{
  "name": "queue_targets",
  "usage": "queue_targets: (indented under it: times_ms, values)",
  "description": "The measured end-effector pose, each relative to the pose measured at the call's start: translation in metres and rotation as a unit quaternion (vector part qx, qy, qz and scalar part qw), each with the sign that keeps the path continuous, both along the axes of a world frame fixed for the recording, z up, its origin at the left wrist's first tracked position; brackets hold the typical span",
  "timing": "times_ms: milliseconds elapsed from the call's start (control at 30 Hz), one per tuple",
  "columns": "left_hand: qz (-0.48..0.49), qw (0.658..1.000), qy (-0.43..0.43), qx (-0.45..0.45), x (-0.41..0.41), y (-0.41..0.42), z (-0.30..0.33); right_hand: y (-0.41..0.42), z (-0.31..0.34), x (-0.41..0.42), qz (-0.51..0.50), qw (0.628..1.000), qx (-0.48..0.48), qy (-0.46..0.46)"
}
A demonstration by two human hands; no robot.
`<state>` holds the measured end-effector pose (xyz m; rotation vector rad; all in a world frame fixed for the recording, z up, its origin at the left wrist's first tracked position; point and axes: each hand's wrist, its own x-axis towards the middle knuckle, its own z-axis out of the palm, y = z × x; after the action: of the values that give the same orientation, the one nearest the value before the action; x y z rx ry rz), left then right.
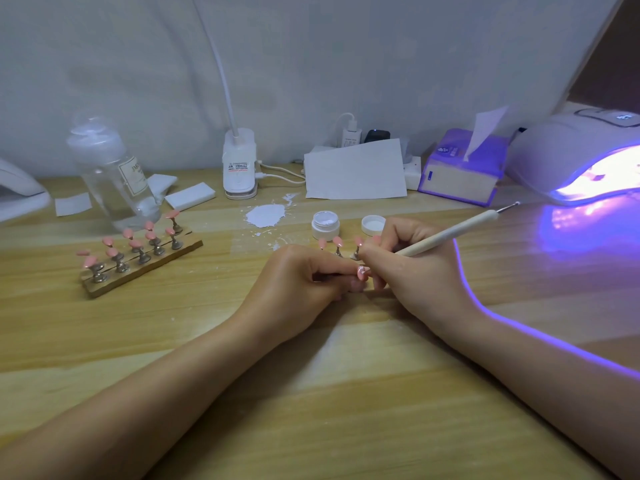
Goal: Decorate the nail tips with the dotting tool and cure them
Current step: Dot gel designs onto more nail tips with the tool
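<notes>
Kid: Wood table [173, 341], white sheet behind, and a purple lamp [571, 161] glowing at 2 o'clock. Where's the pink nail tip [362, 273]?

Helper: Middle of the table. The left hand [301, 289] has its fingers pinching it. The right hand [415, 271] has its fingers curled tight round the dotting tool [450, 233], its other end at the nail.

Kid: How to do it well?

Helper: I think rest both hands down, dab softly
</notes>
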<state>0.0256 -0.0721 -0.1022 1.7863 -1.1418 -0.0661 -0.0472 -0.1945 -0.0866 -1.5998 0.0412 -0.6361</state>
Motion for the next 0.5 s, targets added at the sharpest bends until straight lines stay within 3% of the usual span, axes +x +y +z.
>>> queue_targets:
  times_ms: [500]
  values:
    - [0.004,1.0,0.019,-0.006,0.0009,-0.0002,-0.0012,-0.0019,-0.0036,0.0015,-0.017,1.0,-0.004,0.005]
